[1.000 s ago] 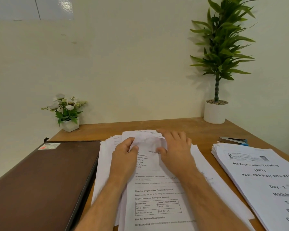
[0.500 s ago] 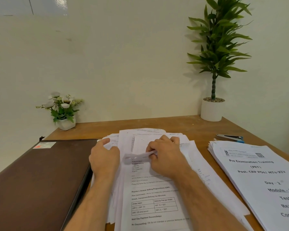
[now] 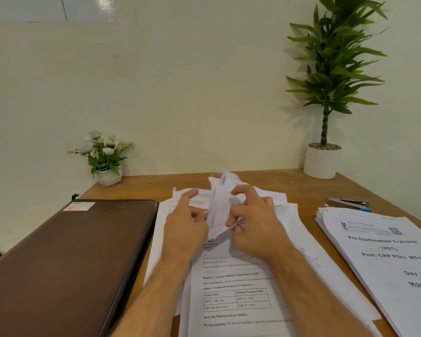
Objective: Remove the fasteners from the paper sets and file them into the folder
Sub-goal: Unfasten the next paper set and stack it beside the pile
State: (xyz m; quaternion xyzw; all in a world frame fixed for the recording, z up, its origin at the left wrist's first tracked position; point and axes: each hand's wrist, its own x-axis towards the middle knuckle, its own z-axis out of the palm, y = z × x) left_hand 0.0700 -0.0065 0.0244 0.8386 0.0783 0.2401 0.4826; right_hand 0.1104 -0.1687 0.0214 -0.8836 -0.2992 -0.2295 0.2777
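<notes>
Paper sets, central lot [image 3: 236,300]: loose printed sheets fanned in an untidy pile on the near middle of the wooden desk [image 3: 289,183], the top sheet showing a small fee table.

Left hand [image 3: 185,229]: lies over the pile's upper left; forefinger extended, thumb side against a raised sheet. Whether it pinches that sheet cannot be told.

Right hand [image 3: 255,229]: fingers curled, pinching the raised, crumpled top portion of a sheet [image 3: 220,205], which stands bent up between the two hands. No staple or clip can be made out there; too small and blurred.

Folder [image 3: 66,263]: brown, closed, lying flat just left of the pile, a small label at its far corner. Nothing visibly filed in it.

Paper sets, second lot [image 3: 384,259]: a thick, squared stack at the right, apart from the central pile, headed "Pre Examination Training". Untouched; whether it is fastened cannot be seen.

Stapler-type tool [image 3: 348,204]: metal with a blue end, just beyond the second lot.

Flower pot [image 3: 107,176]: small, white, far left of the desk by the wall.

Potted plant [image 3: 321,161]: tall, green, in a white pot, far right corner.

Progress, by judgement: early. The central lot appears to be mid-separation; filing has not begun, the folder needs opening, and the right-hand stack remains to be done.
</notes>
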